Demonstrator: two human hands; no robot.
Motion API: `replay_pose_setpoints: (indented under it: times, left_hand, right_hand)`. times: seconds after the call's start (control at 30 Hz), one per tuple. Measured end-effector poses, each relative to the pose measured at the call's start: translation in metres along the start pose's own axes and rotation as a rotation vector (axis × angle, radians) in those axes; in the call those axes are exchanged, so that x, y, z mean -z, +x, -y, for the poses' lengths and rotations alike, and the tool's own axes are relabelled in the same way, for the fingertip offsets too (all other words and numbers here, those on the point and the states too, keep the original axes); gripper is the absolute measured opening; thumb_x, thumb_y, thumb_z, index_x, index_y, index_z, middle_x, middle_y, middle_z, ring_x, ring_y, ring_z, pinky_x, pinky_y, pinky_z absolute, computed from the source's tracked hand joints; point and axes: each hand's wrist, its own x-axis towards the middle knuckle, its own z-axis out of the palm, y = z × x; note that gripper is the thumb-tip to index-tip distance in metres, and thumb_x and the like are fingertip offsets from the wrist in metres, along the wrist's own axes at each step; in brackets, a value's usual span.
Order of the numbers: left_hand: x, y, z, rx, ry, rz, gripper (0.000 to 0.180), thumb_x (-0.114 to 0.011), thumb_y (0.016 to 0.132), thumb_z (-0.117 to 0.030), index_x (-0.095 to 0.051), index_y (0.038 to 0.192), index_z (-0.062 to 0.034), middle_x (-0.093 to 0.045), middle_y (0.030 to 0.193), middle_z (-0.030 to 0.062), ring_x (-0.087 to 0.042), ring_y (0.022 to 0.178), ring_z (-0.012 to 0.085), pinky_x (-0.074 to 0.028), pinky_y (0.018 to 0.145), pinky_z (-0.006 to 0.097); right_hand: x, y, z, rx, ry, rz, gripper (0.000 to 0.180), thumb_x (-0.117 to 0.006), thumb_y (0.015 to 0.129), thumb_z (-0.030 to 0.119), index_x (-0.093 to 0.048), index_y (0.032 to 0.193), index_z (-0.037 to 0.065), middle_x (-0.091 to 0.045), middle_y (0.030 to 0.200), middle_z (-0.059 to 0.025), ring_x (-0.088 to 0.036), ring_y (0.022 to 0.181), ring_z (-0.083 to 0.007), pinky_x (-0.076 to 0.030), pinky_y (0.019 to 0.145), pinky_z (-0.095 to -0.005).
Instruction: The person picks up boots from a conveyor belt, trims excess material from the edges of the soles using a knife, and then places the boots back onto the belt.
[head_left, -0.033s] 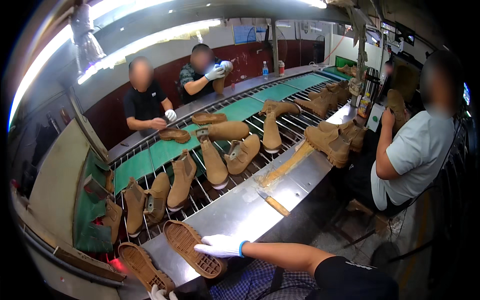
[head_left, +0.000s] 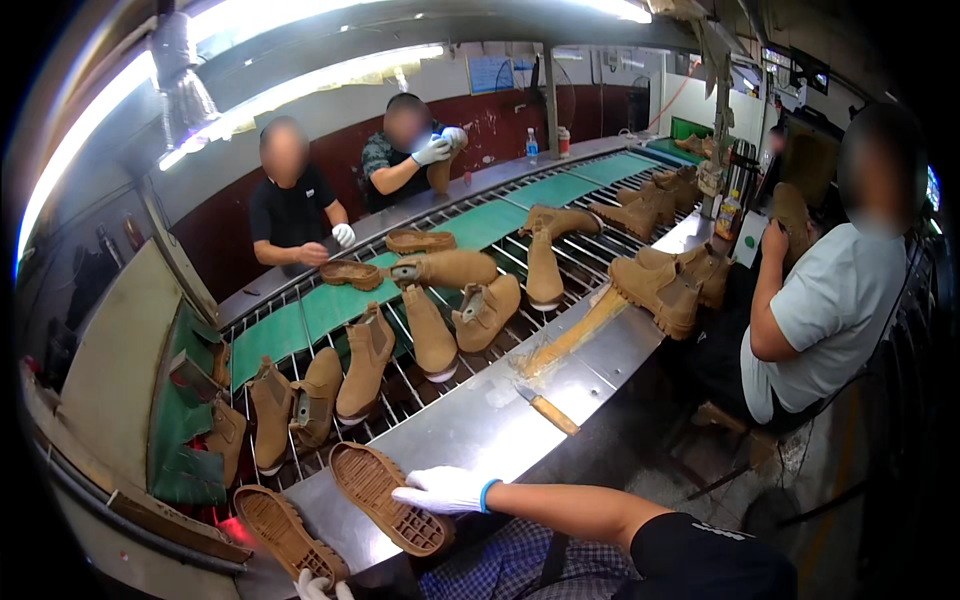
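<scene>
Barely anything has changed since an instant earlier, leaving the work at the same point: a gloved right hand [head_left: 440, 492] grips the right sole [head_left: 385, 495] by its edge at the near metal ledge [head_left: 480, 430], while the left hand [head_left: 318, 585], cut off and its grip unclear, touches the left sole [head_left: 280, 525]. Beyond, tan boots [head_left: 365, 362] line the rack [head_left: 400, 402].

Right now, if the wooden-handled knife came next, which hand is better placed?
Probably the right hand: it is nearer the knife, though it touches one outsole. The left hand is farther off, at the other outsole.
</scene>
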Motion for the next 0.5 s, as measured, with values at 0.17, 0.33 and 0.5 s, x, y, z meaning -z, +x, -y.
replay_pose_setpoints:
  times: [0.17,0.33,0.5]
  left_hand:
    - [0.004,0.041,-0.025,-0.02,-0.033,-0.119,0.041,-0.08,0.093,-0.016,-0.066,0.126,0.0034,-0.063,0.138,0.0286,-0.055,0.134,0.0503,-0.041,0.12,0.058]
    - [-0.007,0.054,-0.048,-0.073,-0.2,-0.07,0.047,-0.079,0.092,-0.011,-0.065,0.133,0.0043,-0.064,0.138,0.0273,-0.052,0.14,0.047,-0.04,0.121,0.055]
    - [-0.077,0.068,-0.049,0.065,-0.457,-0.049,0.044,-0.065,0.1,-0.007,-0.058,0.141,0.0055,-0.061,0.142,0.0209,-0.058,0.134,0.0328,-0.046,0.115,0.043]
  right_hand:
    - [0.037,-0.018,-0.033,0.007,-0.296,-0.301,0.067,-0.053,0.103,0.051,-0.046,0.153,0.006,-0.074,0.113,-0.0281,-0.072,0.107,-0.0465,-0.055,0.098,-0.052]
    - [0.148,-0.056,-0.018,-0.13,-0.103,-0.811,0.091,-0.064,0.097,0.029,-0.016,0.172,0.012,-0.074,0.104,-0.017,-0.074,0.092,-0.0341,-0.058,0.092,-0.0444]
    - [0.244,-0.081,-0.042,0.134,-0.254,-1.36,0.09,-0.065,0.099,0.019,-0.015,0.173,0.013,-0.074,0.094,-0.0075,-0.073,0.081,-0.0259,-0.06,0.084,-0.0423]
